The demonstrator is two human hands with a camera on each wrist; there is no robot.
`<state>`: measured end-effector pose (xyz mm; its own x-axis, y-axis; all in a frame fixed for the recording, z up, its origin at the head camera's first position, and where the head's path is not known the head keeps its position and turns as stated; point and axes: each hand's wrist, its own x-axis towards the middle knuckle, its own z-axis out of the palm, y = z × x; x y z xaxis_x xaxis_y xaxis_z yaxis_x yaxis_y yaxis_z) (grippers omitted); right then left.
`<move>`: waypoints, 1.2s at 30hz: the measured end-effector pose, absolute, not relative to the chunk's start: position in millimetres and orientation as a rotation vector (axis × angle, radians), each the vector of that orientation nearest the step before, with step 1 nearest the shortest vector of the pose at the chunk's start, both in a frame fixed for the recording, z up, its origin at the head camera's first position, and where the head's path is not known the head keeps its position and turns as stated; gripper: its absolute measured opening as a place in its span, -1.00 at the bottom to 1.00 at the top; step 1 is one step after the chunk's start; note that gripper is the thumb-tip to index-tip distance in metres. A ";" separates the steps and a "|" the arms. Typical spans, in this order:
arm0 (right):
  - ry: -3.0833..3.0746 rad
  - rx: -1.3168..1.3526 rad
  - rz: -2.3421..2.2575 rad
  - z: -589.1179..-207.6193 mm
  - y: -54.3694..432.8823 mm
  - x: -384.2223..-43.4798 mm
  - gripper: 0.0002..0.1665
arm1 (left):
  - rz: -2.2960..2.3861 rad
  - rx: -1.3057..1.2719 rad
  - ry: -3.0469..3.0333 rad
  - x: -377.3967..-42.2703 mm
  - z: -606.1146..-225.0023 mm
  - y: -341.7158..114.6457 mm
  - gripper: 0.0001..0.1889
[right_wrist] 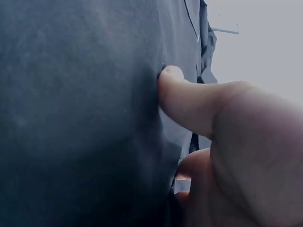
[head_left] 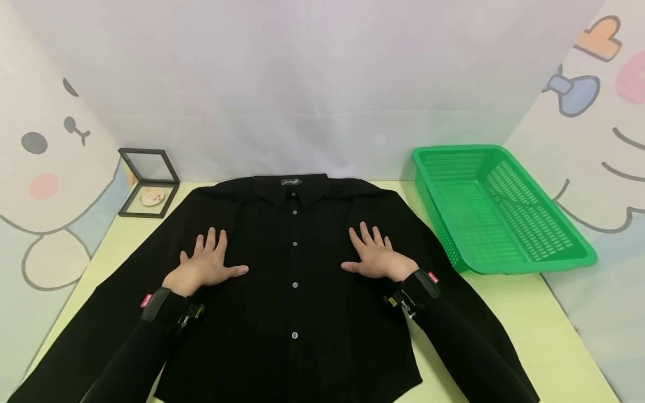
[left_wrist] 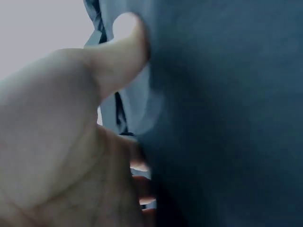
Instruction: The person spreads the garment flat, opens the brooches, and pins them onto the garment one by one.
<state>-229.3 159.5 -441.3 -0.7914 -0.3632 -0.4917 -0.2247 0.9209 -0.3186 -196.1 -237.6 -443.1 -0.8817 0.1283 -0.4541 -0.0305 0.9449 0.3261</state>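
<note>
A black button-up shirt (head_left: 267, 308) lies spread face up on the pale yellow table, its collar toward the back wall and its front buttoned. On the left half of its chest rests my left hand (head_left: 204, 266), fingers spread and pointing away from me. My right hand (head_left: 375, 257) lies the same way on the right half, thumb toward the button row. Both wrist views show a thumb and fingertips touching the dark cloth of the shirt (left_wrist: 227, 94). Neither hand pinches the fabric.
A green plastic basket (head_left: 453, 235) stands at the back right, beside the shirt's sleeve. At the back left is an open black-framed display case (head_left: 173, 196) with a small pale round item (head_left: 152, 196) in it. Fabric walls with cartoon prints enclose the table (head_left: 549, 347).
</note>
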 end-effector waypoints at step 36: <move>2.743 -0.318 -0.919 -554.1 116.8 -450.0 -0.32 | 0.771 0.288 2.797 -323.0 -415.7 -198.0 -0.39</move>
